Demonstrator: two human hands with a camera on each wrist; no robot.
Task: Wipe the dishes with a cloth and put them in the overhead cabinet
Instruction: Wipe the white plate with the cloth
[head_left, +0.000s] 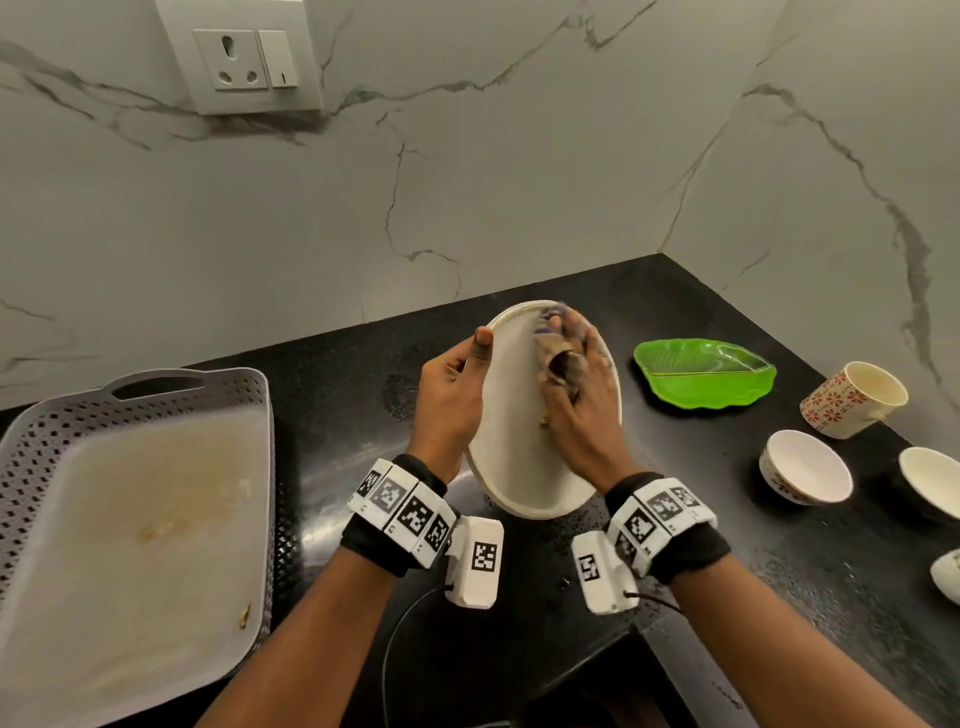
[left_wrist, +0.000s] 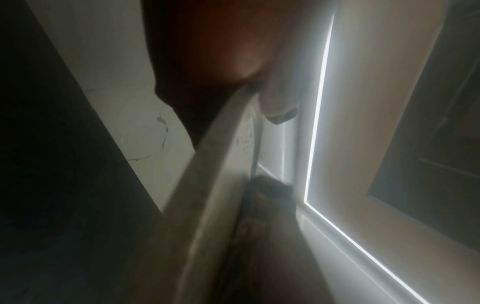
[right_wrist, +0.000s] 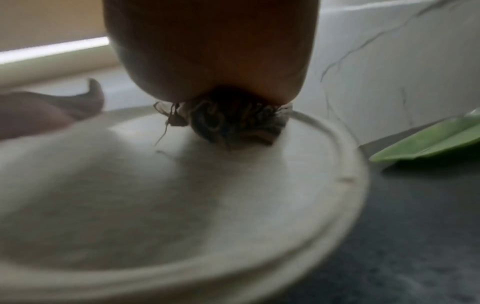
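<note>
The plate (head_left: 519, 441) is held up off the black bench (head_left: 727, 545), tilted so its face turns toward the person, its long axis running from the near lower rim up and away toward the wall. The left hand (head_left: 449, 400) grips the left rim, thumb hooked over the front edge and the other fingers curled behind, where the head view hides them; the left wrist view shows the rim edge-on under the thumb. The right hand (head_left: 576, 405) lies on the plate's face with a bunched cloth (head_left: 558, 358) gripped under its fingers (head_left: 592, 343), which are curled round the wad and press it against the upper right part of the face, close to the far rim; motion blur there suggests a wiping stroke under way. The bare lower half of the face lies toward the wrist from the cloth, so the stroke most likely has to draw back down the long axis toward the near rim, with the left hand bracing the opposite edge. To the right on the bench wait a green dish (head_left: 704, 379), a cup (head_left: 852, 400) on its side and two bowls (head_left: 805, 467); a grey tray (head_left: 31, 447) sits to the left. The cabinet is not in sight.
</note>
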